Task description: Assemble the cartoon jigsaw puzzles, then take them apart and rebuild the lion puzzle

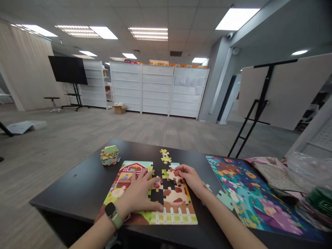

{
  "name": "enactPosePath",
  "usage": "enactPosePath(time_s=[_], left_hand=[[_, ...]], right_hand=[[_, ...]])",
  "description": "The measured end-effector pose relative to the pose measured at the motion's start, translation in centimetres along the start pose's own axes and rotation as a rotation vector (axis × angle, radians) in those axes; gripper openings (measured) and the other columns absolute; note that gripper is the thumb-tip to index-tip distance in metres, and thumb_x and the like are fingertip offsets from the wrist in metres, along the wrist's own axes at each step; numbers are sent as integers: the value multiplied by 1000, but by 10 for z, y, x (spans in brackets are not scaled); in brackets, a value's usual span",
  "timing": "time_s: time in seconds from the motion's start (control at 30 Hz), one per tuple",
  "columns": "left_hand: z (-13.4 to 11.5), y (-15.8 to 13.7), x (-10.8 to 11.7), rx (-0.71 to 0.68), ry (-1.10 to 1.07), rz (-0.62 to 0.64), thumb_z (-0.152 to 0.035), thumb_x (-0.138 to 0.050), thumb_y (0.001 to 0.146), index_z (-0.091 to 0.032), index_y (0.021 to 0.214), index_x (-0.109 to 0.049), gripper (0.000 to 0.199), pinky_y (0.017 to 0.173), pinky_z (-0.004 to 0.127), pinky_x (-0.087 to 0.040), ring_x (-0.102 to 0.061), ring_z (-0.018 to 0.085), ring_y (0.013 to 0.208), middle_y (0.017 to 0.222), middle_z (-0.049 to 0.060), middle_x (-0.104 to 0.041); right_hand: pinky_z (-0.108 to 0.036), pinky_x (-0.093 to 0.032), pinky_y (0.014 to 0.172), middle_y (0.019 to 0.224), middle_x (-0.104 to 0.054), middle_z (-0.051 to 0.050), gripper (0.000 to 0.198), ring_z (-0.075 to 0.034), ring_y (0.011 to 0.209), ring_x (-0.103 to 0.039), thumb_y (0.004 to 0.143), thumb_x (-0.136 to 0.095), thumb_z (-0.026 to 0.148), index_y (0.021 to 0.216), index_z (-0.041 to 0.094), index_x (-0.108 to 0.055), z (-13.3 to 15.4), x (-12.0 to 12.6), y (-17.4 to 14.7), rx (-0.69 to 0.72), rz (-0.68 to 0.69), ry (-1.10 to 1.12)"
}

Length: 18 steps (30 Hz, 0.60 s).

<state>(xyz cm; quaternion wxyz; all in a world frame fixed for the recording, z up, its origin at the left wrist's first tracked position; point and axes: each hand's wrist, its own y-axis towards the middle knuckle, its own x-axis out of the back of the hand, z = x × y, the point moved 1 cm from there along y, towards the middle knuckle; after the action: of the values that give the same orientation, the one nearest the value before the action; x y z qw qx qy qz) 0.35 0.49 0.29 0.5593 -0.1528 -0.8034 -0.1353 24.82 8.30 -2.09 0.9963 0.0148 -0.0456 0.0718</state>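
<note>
The left hand (140, 192) lies palm down with its fingers and thumb spread wide, resting over the middle of a farm-scene jigsaw puzzle (172, 200); its fingertips point toward the puzzle's far edge and its thumb reaches right, near the white picket fence printed along the near edge. It grips nothing. A smartwatch (110, 209) with a pale green strap is on that wrist. The right hand (190, 177) is curled, thumb and index finger drawn close together at a brown-and-white cow piece (174, 175) in the puzzle's upper right; whether they pinch it or only press on it, I cannot tell. The puzzle lies flat on a black table (75, 188), in front of the person, with dark gaps showing between the hands. Loose puzzle pieces (166, 159) lie just beyond its far edge, a stack of pieces (110, 157) stands to the far left, and a colourful illustrated sheet (255, 193) lies to the right.
</note>
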Motion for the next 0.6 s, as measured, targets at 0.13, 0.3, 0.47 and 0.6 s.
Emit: enactPosePath(time_s=[0.13, 0.3, 0.47, 0.6], left_hand=[[2, 0, -1, -34, -59, -63, -81, -77, 53, -30, 138, -57, 101, 112, 77, -8, -27, 51, 144, 157, 14, -39], [-16, 8, -5, -25, -390, -322, -50, -83, 69, -22, 108, -63, 52, 102, 53, -43, -59, 34, 114, 119, 11, -67], [-37, 35, -23, -25, -1040, -395, -31, -70, 81, -20, 91, -53, 23, 69, 26, -49, -63, 18, 81, 86, 1, -63], [-30, 51, -24, -6, -1183, -389, -35, -65, 82, -20, 91, -51, 22, 58, 23, -44, -57, 13, 65, 74, -3, -56]], right_hand=[[-23, -40, 50, 70, -61, 3, 35, -9, 51, -52, 64, -77, 40, 89, 17, -70, 8, -3, -6, 2, 79, -11], [-29, -53, 69, 85, -56, 5, 64, -11, 67, -61, 72, -80, 35, 132, 27, -59, 30, -13, -23, 77, 206, 149], [-34, -57, 75, 86, -60, 4, 62, -13, 71, -64, 76, -80, 42, 131, 28, -55, 36, -19, -31, 60, 276, 187], [-32, -55, 69, 76, -66, -1, 37, -17, 70, -65, 86, -64, 57, 91, 20, -62, 34, -12, -27, 119, 278, -45]])
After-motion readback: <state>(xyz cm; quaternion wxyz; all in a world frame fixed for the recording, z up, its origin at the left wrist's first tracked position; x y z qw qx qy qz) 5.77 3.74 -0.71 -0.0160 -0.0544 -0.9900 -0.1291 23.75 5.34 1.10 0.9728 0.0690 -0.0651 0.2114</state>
